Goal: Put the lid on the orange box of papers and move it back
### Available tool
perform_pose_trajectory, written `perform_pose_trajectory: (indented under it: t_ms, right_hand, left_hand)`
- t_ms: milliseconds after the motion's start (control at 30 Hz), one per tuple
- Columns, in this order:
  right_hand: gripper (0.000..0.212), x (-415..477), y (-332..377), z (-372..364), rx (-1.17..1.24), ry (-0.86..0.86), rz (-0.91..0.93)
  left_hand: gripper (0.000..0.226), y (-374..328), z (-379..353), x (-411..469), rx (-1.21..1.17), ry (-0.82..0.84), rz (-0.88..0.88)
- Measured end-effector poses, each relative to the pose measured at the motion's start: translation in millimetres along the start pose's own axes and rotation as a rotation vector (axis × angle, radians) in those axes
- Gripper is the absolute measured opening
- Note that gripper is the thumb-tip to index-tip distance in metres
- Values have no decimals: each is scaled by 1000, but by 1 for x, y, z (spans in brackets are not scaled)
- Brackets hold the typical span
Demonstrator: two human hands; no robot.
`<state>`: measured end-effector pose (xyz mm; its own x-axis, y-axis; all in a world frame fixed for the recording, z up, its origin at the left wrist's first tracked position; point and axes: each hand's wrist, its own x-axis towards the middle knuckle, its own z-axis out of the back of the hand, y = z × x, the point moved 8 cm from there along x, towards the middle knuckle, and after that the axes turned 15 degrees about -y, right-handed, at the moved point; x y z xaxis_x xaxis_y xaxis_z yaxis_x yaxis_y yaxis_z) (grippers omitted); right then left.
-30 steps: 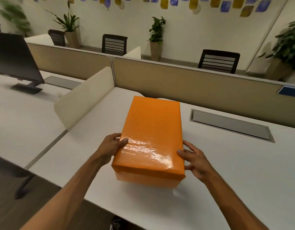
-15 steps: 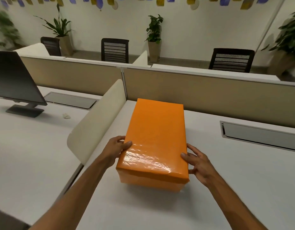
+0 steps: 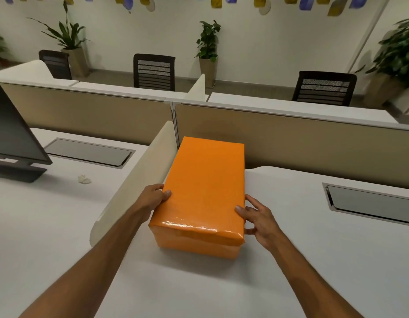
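The orange box [image 3: 200,243] stands on the white desk [image 3: 199,283] with its glossy orange lid [image 3: 203,184] fully on top, so the papers inside are hidden. Its far end lies close to the beige back partition [image 3: 290,138]. My left hand [image 3: 154,196] presses the box's left side near the front corner, thumb on the lid's edge. My right hand [image 3: 256,218] holds the right side near the front corner, fingers spread against it.
A cream curved divider [image 3: 134,187] runs just left of the box. Beyond it a black monitor [image 3: 13,143] stands on the neighbouring desk with a crumpled paper scrap [image 3: 84,179]. Grey cable hatches [image 3: 369,204] sit right and left [image 3: 88,152]. Chairs and plants line the back.
The box has slid away from me, toward the back partition and closer to the cream divider. Both hands stayed on its sides and moved forward with it.
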<state>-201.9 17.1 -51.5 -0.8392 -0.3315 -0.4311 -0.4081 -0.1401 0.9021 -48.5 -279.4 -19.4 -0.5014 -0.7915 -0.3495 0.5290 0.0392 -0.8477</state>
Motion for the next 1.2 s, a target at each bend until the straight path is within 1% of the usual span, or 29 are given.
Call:
perform_pose_trajectory:
  t_ms: [133, 333, 467, 600, 633, 667, 733, 833, 933, 967, 1067, 1200]
  right_hand:
    - [92, 16, 3, -18, 1, 2, -7]
    - [89, 36, 11, -36, -19, 9, 4]
    - [81, 43, 17, -42, -83, 3, 42]
    - [77, 49, 21, -40, -175, -34, 79]
    - [77, 50, 22, -40, -204, -45, 92]
    - [76, 49, 24, -40, -228, -55, 105]
    - [71, 48, 28, -40, -267, -79, 127]
    - [59, 44, 32, -32, -321, -135, 155]
    - [50, 38, 36, -21, -371, -166, 200]
    - [48, 34, 38, -16, -385, -174, 213]
    - [42, 24, 41, 2, -402, -174, 246]
    - [37, 3, 48, 32, -411, -187, 294]
  left_hand:
    - [38, -7, 4, 21, -7, -1, -2]
    - [42, -17, 8, 43, 10, 7, -4]
    - [42, -23, 9, 50, 34, 13, 7]
    - [37, -26, 10, 52, 67, 12, 14]
    - [38, -27, 10, 51, 70, 6, 11]
    - [45, -28, 10, 50, 80, -11, 2]
    - [59, -32, 13, 44, 157, -82, -54]
    - [60, -44, 13, 26, 302, -154, -217]
    - [57, -59, 5, 4, 377, -172, -408]
    - [59, -63, 1, -4, 404, -169, -451]
    - [66, -70, -14, -31, 428, -168, -524]
    - [64, -85, -42, -75, 411, -183, -649]
